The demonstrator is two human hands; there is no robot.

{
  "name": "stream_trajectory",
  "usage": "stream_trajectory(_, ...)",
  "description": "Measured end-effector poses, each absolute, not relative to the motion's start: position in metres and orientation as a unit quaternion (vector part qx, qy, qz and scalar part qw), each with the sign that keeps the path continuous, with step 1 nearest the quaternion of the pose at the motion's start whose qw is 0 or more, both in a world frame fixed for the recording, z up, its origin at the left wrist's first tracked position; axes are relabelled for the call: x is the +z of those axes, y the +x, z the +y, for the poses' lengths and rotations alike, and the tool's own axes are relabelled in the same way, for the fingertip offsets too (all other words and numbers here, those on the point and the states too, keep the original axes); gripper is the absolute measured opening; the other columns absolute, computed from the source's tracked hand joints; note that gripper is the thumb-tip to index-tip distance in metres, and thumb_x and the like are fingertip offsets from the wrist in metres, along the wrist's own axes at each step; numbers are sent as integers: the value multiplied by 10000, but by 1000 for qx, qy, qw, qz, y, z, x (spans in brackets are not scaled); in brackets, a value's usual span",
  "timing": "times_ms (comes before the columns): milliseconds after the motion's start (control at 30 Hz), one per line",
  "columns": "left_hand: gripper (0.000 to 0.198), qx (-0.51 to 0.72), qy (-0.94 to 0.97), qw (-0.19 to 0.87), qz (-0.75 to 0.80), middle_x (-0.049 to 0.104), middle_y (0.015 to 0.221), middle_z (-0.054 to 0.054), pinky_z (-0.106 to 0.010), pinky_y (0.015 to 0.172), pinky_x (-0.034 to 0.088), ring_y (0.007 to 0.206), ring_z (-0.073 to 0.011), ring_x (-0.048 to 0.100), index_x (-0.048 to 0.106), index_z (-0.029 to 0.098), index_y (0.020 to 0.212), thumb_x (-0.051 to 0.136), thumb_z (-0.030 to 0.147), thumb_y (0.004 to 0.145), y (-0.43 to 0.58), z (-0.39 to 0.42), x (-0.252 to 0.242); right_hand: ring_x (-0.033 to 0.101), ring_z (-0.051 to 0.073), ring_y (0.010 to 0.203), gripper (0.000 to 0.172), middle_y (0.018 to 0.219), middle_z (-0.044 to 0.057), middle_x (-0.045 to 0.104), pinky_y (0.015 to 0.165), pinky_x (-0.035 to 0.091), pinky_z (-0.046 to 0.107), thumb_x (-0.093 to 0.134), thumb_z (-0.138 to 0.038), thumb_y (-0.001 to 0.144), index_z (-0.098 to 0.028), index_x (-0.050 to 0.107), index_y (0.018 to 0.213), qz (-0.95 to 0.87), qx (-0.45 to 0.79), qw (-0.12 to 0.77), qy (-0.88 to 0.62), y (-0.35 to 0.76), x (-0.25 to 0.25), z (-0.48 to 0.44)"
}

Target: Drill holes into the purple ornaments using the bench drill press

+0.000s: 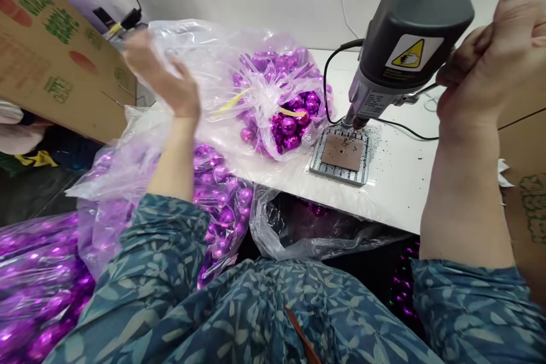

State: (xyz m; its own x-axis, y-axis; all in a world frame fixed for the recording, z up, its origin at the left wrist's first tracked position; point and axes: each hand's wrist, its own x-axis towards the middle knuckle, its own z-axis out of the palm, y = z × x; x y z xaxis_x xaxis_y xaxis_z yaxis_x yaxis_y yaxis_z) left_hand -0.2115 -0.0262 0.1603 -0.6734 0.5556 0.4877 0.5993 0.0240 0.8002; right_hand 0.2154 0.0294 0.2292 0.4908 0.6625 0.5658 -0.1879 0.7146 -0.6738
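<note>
My left hand [164,77] is raised at the left, blurred by motion, its fingers up against the clear plastic bag [205,62] that holds several shiny purple balls [290,119] on the white table [396,182]. My right hand [490,62] is at the upper right, fingers curled around something thin beside the grey machine head [409,34]. What it grips is hidden behind the fingers. The machine's tip points down at a small metal plate [343,153] with a brown pad.
More bags of purple balls [38,284] lie at the lower left and under my left arm. An open clear bag [307,227] hangs below the table edge. Cardboard boxes stand at the left [55,45] and right [529,182]. A black cable [328,85] runs across the table.
</note>
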Motion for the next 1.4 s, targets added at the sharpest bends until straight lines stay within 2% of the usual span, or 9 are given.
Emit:
stream_trajectory(100, 355, -447, -610, -80, -650, 789, 1298, -131, -691, 1385, 420, 1491, -400, 655, 759, 242, 1242, 806, 414, 935, -118, -29, 108, 98, 49, 350, 631, 449, -63, 92, 427, -25, 307, 515, -204, 1084, -233, 199, 539, -465, 249, 806, -267, 218, 225, 29)
stream_trajectory(167, 353, -296, -767, -138, -553, 797, 1345, -163, -747, 1361, 404, 1471, -445, 648, 804, 258, 1239, 802, 283, 887, -71, -25, 69, 91, 48, 356, 647, 454, -67, 101, 426, -15, 315, 565, -281, 1085, -239, 197, 554, -476, 247, 801, -265, 220, 223, 31)
stream_trajectory(300, 450, -256, -732, -86, -626, 701, 1556, -236, -818, 1354, 291, 1607, -521, 503, 794, 234, 1344, 706, 141, 913, -35, -8, 32, 15, 46, 361, 704, 450, -70, 73, 427, -26, 333, 602, -396, 1083, -241, 151, 565, -475, 250, 799, -271, 220, 220, 39)
stream_trajectory(500, 451, -232, -639, -81, -728, 681, 1532, -265, -678, 1311, 432, 1578, -495, 544, 763, 179, 1381, 749, 112, 935, -55, 3, 49, 25, 58, 388, 654, 488, -63, 49, 451, 5, 349, 504, -389, 1119, -260, 148, 586, -479, 251, 802, -253, 219, 215, 47)
stream_trajectory(633, 221, -404, -609, -146, -667, 729, 1440, -175, -590, 1300, 516, 1468, -399, 673, 806, 229, 1250, 774, 286, 1039, -54, -22, 59, 99, 58, 395, 676, 495, -57, 100, 481, 46, 353, 583, -450, 1078, -258, 152, 594, -491, 240, 799, -250, 218, 214, 47)
stream_trajectory(800, 411, -625, -426, -407, -513, 807, 1241, -117, -569, 1057, 713, 1288, -325, 800, 742, 301, 1317, 694, 648, 1102, -16, -54, 55, 53, 74, 378, 668, 461, -46, 54, 476, 28, 392, 534, -434, 1062, -260, 133, 556, -458, 229, 806, -296, 213, 219, 49)
stream_trajectory(1000, 333, -581, -310, -606, -446, 850, 1120, -97, -565, 1033, 734, 1211, -311, 845, 754, 231, 1111, 836, 542, 1024, 26, -59, 19, 111, 70, 346, 621, 426, -26, 98, 459, 43, 381, 348, -210, 1101, -227, 130, 520, -428, 243, 790, -364, 210, 232, 36)
stream_trajectory(1167, 522, -608, -300, -567, -468, 857, 1120, -81, -381, 953, 675, 1029, -220, 843, 700, 219, 1100, 1053, 451, 792, 38, -45, -10, 111, 69, 372, 556, 452, -40, 81, 461, 101, 343, 302, -195, 1124, -241, 141, 594, -423, 246, 778, -394, 211, 234, 33)
stream_trajectory(1400, 603, -604, -358, -557, -444, 864, 1147, -92, -472, 1174, 612, 1220, -281, 832, 699, 232, 1136, 1111, 393, 726, 44, -30, -20, 161, 34, 416, 502, 545, -28, 88, 509, 113, 274, 284, -284, 1176, -219, 105, 712, -423, 241, 801, -349, 213, 226, 45)
